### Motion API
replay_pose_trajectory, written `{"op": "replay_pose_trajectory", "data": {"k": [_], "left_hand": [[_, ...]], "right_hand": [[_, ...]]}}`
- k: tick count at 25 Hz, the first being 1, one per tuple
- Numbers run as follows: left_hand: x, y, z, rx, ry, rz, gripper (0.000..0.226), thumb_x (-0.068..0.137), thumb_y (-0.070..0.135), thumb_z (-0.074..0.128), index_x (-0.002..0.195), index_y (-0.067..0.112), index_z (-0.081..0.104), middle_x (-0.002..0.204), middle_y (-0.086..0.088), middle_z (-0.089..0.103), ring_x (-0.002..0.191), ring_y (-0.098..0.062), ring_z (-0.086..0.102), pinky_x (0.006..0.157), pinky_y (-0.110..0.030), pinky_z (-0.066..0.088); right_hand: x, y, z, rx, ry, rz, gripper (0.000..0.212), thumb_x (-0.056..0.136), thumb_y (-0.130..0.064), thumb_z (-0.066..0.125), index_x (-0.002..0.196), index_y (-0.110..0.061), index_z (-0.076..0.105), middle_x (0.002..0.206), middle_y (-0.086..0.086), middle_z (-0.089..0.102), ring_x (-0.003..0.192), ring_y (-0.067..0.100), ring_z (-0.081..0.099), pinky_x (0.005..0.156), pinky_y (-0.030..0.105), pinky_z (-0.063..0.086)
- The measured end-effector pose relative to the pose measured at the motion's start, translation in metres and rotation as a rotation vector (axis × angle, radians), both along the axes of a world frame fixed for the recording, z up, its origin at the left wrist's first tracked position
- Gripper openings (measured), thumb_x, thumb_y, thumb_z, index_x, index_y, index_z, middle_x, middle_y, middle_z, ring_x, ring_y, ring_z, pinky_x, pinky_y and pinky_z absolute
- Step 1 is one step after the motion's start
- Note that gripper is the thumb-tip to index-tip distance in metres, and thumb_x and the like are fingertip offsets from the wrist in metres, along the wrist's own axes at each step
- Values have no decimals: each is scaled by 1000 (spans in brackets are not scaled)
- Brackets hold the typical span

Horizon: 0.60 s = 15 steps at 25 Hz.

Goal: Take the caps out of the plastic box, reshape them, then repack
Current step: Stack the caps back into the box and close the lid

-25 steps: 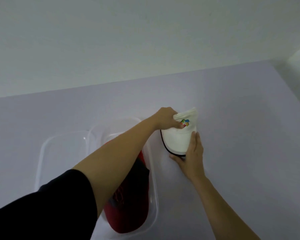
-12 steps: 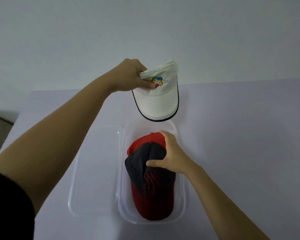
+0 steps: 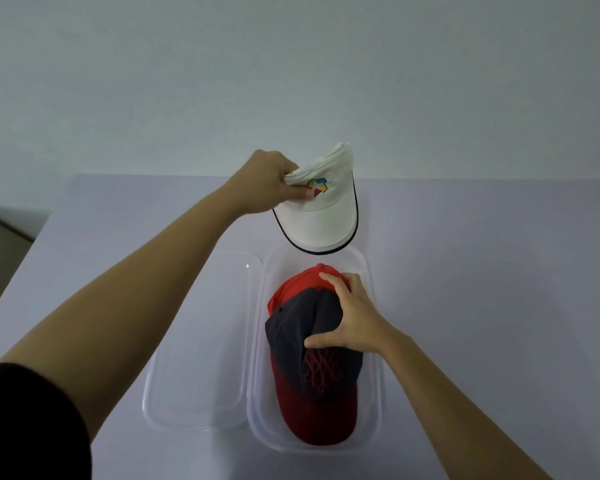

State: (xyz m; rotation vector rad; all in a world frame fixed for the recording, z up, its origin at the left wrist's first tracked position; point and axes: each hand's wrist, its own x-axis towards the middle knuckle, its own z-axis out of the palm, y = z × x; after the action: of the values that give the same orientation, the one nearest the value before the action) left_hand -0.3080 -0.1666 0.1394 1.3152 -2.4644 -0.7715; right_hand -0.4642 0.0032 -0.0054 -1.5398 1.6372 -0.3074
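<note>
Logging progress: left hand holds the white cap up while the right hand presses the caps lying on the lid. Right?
Not quite. The head view shows the right hand pressing the caps inside the box, not on the lid. Left hand holds the white cap.

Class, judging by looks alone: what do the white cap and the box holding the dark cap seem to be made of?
White cap: soft woven fabric, matt; its crown crumples in the left hand, though the brim keeps its curve. Box: clear, glossy plastic, probably rigid; the table shows through its walls.
</note>
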Motion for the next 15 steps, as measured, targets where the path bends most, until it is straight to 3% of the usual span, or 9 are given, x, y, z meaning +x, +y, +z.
{"op": "replay_pose_trajectory", "data": {"k": [4, 7, 10, 15], "left_hand": [[-8, 12, -23, -102, -41, -59, 36, 83, 35, 69, 71, 1, 68, 43, 6, 36, 43, -8, 28, 50, -24, 26], [-15, 25, -40, -121, -148, -151, 35, 86, 37, 64, 76, 4, 69, 49, 2, 48, 49, -14, 39, 57, -28, 27], [-14, 33, -51, -155, -224, -216, 29, 88, 38, 61, 86, 12, 74, 67, -10, 66, 67, -28, 57, 55, -14, 22], [-14, 48, -53, -180, -302, -279, 29, 92, 37, 56, 77, 15, 67, 72, -6, 62, 75, -26, 59, 55, -9, 17]], "right_hand": [[-4, 19, -1, -92, -17, 17, 115, 50, -68, 75, 142, -44, 10, 143, -18, 5, 137, 20, 20, 111, 48, 32], [-5, 26, 0, -131, 24, 72, 112, 52, -71, 72, 142, -46, 10, 143, -19, 4, 137, 20, 18, 112, 47, 29], [-5, 30, -2, -171, 49, 117, 111, 53, -72, 70, 142, -46, 10, 146, -17, 3, 138, 19, 16, 114, 46, 26], [-6, 36, -9, -274, 28, 85, 110, 50, -80, 62, 142, -45, 13, 141, -24, 4, 134, 5, 11, 113, 38, 26]]}}
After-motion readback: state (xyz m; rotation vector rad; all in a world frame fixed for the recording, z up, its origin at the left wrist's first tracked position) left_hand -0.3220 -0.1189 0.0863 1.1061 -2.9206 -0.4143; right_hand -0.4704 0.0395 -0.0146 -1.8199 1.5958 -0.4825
